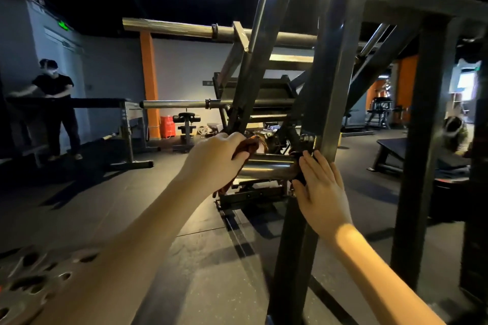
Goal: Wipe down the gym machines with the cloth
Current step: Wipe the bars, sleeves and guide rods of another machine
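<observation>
A dark steel gym machine [327,82] fills the middle and right of the view, its slanted beams rising from the rubber floor [105,206]. Low on the frame a polished weight sleeve [266,166] sticks out to the left (it catches the light). The left hand [219,158] curls over the sleeve's outer end, fingers closed on a reddish-brown cloth [248,145] pressed against the metal, with more cloth hanging below the wrist. The right hand [320,188] lies flat and open, fingers spread, where the sleeve meets the upright beam, holding nothing. Weight plates [34,280] lie at lower left.
</observation>
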Available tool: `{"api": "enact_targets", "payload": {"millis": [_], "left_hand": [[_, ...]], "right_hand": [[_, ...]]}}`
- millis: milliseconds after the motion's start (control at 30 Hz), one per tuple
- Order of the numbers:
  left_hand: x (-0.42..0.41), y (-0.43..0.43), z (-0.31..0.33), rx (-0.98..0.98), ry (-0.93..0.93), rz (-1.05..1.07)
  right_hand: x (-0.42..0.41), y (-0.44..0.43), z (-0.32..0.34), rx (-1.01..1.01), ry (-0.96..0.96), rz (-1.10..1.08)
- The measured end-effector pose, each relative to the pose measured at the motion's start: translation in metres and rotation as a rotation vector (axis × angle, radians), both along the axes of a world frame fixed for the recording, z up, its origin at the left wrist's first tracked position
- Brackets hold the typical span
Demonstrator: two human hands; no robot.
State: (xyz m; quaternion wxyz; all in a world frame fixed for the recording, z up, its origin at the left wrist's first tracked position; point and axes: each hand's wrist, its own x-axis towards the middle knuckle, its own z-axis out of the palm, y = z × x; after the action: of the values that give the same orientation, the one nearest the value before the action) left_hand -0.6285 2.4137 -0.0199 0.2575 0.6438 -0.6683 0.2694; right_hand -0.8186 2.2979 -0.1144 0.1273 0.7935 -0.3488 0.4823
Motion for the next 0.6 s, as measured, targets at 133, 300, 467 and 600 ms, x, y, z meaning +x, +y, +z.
{"api": "enact_targets", "payload": {"millis": [133,300,467,600], "left_hand": [[0.006,-0.010,0.014,0.103,0.138,-0.117],[-0.005,-0.047,0.043,0.090,0.577,-0.404],[-0.047,-0.098,0.072,-0.056,0.974,-0.672],[-0.098,-0.134,0.082,-0.104,1.053,-0.790]], "right_hand": [[-0.006,0.002,0.012,-0.035,-0.032,-0.043],[-0.013,-0.012,0.054,-0.115,-0.226,-0.052],[-0.025,-0.033,0.083,-0.203,-0.256,-0.064],[-0.035,-0.044,0.086,-0.134,-0.198,-0.015]]}}
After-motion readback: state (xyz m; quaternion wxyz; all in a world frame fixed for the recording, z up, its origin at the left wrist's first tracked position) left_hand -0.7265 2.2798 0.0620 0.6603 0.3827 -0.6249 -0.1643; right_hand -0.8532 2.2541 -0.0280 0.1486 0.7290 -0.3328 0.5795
